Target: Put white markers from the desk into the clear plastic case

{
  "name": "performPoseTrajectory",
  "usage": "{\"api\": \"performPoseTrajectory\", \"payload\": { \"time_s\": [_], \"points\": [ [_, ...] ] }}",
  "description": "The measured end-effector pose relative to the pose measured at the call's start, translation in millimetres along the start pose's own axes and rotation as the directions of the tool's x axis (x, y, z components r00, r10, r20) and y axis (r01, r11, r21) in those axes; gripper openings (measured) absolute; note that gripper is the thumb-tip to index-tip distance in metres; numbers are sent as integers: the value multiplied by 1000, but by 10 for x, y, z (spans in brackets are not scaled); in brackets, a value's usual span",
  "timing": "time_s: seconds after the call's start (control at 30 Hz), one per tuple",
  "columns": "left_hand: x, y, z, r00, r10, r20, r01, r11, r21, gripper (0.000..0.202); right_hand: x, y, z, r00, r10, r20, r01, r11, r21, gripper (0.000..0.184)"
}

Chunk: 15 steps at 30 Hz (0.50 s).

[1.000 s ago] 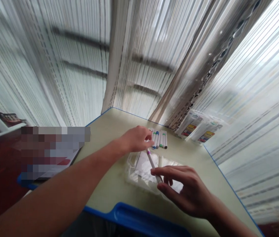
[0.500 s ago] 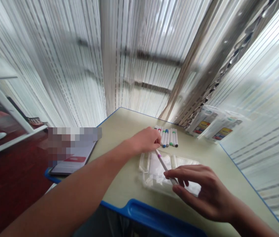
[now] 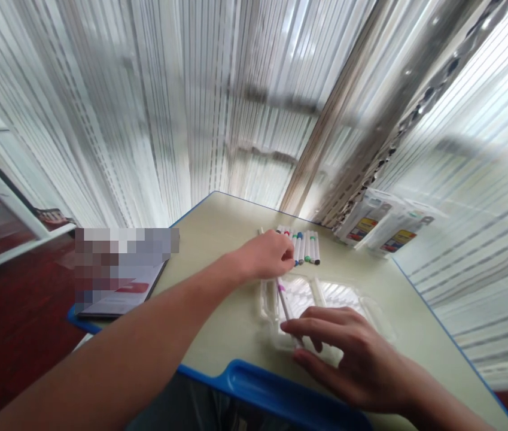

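Note:
My right hand [image 3: 343,350] pinches a slim white marker [image 3: 285,304] with a purple band between thumb and fingers. The marker slants over a clear plastic case [image 3: 265,296], its banded end towards my left hand. At the near side of a row of white markers [image 3: 311,246], my left hand [image 3: 268,254] is closed, palm down. A thin white end [image 3: 261,230] sticks out behind its knuckles, apparently a marker in its grip; the fingertips are mostly hidden. The row's ends show green, blue, red and black.
Two clear packages [image 3: 364,224] with yellow, red and blue labels stand by the curtain [image 3: 218,137]. At left a tablet-like device [image 3: 134,296], partly pixelated, rests on the table's edge. The pale table [image 3: 231,209] has a blue rim and a blue tray trough [image 3: 276,392] in front.
My right hand has swung the purple-banded marker steeper and moved slightly left. A thin white end now shows behind my left hand. The whole view has shifted a little.

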<state>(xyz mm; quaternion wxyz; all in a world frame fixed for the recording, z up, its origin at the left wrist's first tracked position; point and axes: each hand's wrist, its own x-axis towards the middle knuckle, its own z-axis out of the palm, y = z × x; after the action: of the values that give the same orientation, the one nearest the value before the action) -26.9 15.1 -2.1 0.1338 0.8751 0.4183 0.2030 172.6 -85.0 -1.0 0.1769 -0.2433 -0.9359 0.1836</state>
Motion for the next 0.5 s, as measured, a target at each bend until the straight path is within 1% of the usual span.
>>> {"api": "performPoseTrajectory", "payload": {
  "time_s": [0.2, 0.27, 0.5],
  "points": [
    [-20, 59, -7, 997, -73, 30, 73, 997, -2, 22, 40, 36, 79, 1000, -11, -9, 11, 998, -61, 23],
    [-25, 71, -12, 995, -88, 42, 88, 996, -4, 24, 49, 41, 102, 1000, -10, 5, 11, 998, -68, 22],
    [-34, 59, -70, 992, -66, 103, 71, 997, -41, 25, 47, 61, 103, 998, 22, 60, -18, 998, -67, 21]
  ]
}}
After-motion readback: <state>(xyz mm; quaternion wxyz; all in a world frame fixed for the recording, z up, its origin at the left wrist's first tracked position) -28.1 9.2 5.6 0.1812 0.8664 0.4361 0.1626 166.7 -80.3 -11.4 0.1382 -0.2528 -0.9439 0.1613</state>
